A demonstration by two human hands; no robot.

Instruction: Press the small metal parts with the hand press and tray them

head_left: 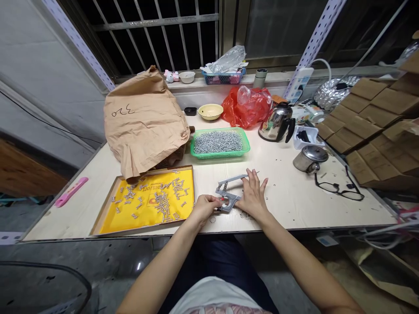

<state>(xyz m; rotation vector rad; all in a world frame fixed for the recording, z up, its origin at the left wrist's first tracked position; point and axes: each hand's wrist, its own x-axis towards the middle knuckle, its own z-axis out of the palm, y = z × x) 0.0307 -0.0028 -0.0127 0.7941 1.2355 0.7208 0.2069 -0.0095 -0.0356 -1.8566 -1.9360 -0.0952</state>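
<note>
A grey hand press with a spring and a long lever [229,179] rests near the table's front edge, its lever raised. My right hand [253,197] grips its handle end from the right, fingers reaching up to the lever. At the press's head, my left hand [205,206] has thumb and finger pinched together by a small red spot. Whatever small piece they hold is hidden. Left of my left hand lies a shallow box lid with a yellow lining [121,221], bearing many small metal pieces [162,203]. Beyond the press, a green plastic basket [220,155] holds a heap of small metal parts.
A large brown paper bag [147,117] stands behind the lid, and a pink-handled tool [72,192] lies at left. Further back are a yellow bowl [210,112], red plastic bag [242,111] and kettle [276,122]. Rightward sit a lidded metal cup [309,159], glasses [340,192] and cardboard boxes [376,131].
</note>
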